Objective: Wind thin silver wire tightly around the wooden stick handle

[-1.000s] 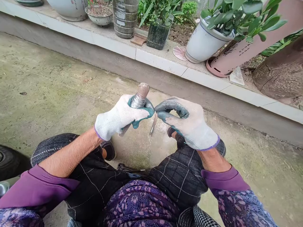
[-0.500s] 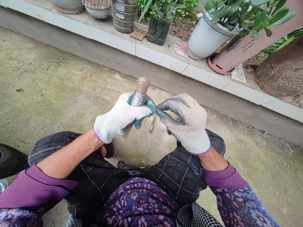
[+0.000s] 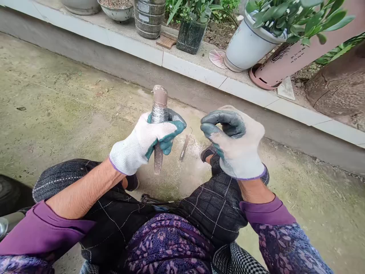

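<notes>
Gloved in white with green coating, my left hand is closed round a brown wooden stick. Silvery wire is wound in many turns about the stick just above my thumb. My left thumb and forefinger press together at their tips. To the right, apart from it, my right hand wears a matching glove with thumb and forefinger pinched; whatever is between the tips is too small to tell. Between and below the hands, a short thin rod lies on the ground, with a fine curl of wire beside it.
A low tiled ledge runs across in front, bearing a white plant pot, a pink pot, a dark planter and a ribbed container. My knees flank the concrete ground. A dark wheel stands at left.
My hands, whose fingertips met before, have drawn apart, the right one moving right. The wire-wound stick has shifted slightly left and stands straighter. The curl of wire by the rod now shows.
</notes>
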Demonstrator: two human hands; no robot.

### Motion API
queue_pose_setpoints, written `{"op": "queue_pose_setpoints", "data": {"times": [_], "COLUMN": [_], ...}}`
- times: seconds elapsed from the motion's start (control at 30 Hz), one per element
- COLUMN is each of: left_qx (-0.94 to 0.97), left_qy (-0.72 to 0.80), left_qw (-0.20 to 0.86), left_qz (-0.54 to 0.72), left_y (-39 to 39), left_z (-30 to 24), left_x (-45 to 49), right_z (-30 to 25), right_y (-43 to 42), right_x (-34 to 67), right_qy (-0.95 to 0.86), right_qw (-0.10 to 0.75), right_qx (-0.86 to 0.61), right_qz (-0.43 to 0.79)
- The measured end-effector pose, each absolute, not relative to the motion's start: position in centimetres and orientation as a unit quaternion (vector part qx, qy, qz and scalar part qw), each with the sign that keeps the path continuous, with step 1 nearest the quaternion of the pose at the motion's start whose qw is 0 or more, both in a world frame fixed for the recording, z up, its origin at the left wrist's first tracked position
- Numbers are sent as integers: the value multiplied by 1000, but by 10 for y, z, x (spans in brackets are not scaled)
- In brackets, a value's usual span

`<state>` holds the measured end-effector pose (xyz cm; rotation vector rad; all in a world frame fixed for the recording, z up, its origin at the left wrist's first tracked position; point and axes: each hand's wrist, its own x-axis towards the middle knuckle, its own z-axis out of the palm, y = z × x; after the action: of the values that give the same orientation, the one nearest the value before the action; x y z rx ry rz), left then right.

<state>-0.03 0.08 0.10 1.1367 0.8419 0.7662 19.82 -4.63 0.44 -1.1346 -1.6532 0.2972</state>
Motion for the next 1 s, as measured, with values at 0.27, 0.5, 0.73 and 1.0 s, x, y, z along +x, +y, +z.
{"op": "queue_pose_setpoints", "data": {"times": [0.27, 0.5, 0.73, 1.0], "left_qx": [555, 616, 671, 686], "left_qy": [392, 382, 366, 354], "left_qw": [641, 567, 509, 494], "left_qz": [356, 391, 395, 399], "left_y": [-8, -8, -9, -9], "left_z": [8, 12, 9, 8], "left_x": [1, -2, -4, -7], "right_z": [5, 6, 6, 9], "right_y": [-41, -44, -45, -50], "right_x": [197, 201, 201, 200], "right_qy": [-603, -595, -561, -544], "right_qw": [423, 392, 393, 406], "right_qx": [-468, -481, -470, -458], "right_qz": [488, 511, 557, 574]}}
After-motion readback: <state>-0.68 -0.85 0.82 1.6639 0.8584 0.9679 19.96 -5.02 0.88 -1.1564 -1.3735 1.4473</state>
